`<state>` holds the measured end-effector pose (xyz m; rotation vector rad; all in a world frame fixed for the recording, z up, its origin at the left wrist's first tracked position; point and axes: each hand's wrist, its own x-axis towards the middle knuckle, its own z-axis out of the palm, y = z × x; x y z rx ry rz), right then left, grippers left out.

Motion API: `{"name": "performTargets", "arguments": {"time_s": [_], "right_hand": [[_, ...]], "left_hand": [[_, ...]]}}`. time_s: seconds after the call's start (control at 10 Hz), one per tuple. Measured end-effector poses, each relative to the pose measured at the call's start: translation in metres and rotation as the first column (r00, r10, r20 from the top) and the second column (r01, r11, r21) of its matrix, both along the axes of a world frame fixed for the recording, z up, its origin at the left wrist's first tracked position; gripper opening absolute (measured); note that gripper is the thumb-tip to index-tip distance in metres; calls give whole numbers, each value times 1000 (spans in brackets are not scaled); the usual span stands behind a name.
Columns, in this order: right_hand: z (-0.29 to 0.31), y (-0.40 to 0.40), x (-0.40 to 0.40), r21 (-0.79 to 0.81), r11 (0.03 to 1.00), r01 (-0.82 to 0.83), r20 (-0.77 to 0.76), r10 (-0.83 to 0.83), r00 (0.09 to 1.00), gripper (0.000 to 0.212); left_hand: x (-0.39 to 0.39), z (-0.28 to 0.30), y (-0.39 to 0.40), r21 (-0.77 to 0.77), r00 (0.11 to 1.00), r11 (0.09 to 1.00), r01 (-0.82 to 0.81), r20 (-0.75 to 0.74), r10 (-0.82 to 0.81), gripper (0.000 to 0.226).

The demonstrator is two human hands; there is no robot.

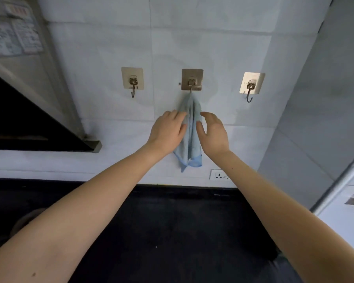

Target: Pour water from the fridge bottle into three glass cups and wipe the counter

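Dark counter (172, 231) along a white tiled wall, a round pale object (27, 221) at its left edge, unclear

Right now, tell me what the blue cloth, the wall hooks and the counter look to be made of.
Blue cloth: soft woven fabric, matte; it drapes in folds.
Middle hook: probably metal wire on a glossy adhesive plate; the outer two look the same.
Counter: dark, hard, smooth surface, perhaps stone or laminate; cannot tell which.

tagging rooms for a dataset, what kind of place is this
Most likely a home kitchen: a dark counter under a tiled wall, a range hood at the left, and a blue cloth hanging from the middle hook.
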<state>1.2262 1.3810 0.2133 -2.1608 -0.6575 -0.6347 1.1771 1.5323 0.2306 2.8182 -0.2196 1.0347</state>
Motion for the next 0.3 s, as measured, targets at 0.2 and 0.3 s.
{"name": "performTargets", "arguments": {"time_s": [0.2,0.3], "right_hand": [[-64,-20,-59,-210,978,-18,128,46,991,42],[-111,-34,-96,-283,959,-16,69,38,997,47]], "left_hand": [[-67,-66,-10,39,1000,999,29,2,-29,39],[-107,-112,-17,17,998,1000,8,-55,-7,44]]}}
